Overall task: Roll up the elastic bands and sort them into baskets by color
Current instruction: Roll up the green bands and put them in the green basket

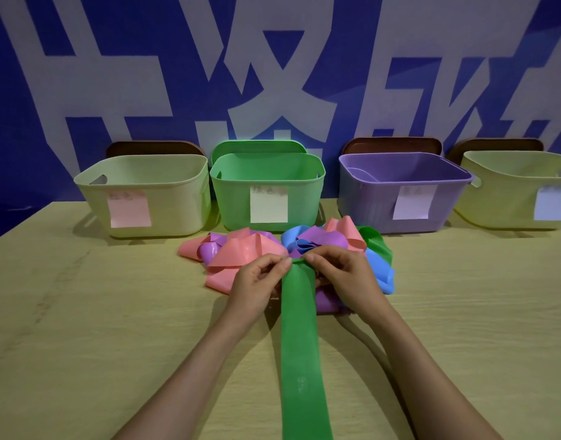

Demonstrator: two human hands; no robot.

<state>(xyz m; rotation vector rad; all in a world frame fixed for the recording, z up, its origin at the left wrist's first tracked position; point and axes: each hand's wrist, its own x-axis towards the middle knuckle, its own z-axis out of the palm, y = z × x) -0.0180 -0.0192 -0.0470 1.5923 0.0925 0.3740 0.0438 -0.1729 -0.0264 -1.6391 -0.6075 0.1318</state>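
A long green elastic band lies flat on the table, running from the near edge up to a tangled pile of bands in pink, purple, blue and green. My left hand pinches the band's far end at its left edge. My right hand pinches the same end at its right edge, where a small curl of green shows between the fingertips. Behind the pile stand four baskets: a cream one with a pink note, a green one, a purple one and a cream one with a blue note.
The wooden table stretches left and right of my arms. Lids lean against the blue wall behind the baskets: brown ones and a green one. The purple basket holds something pale purple inside.
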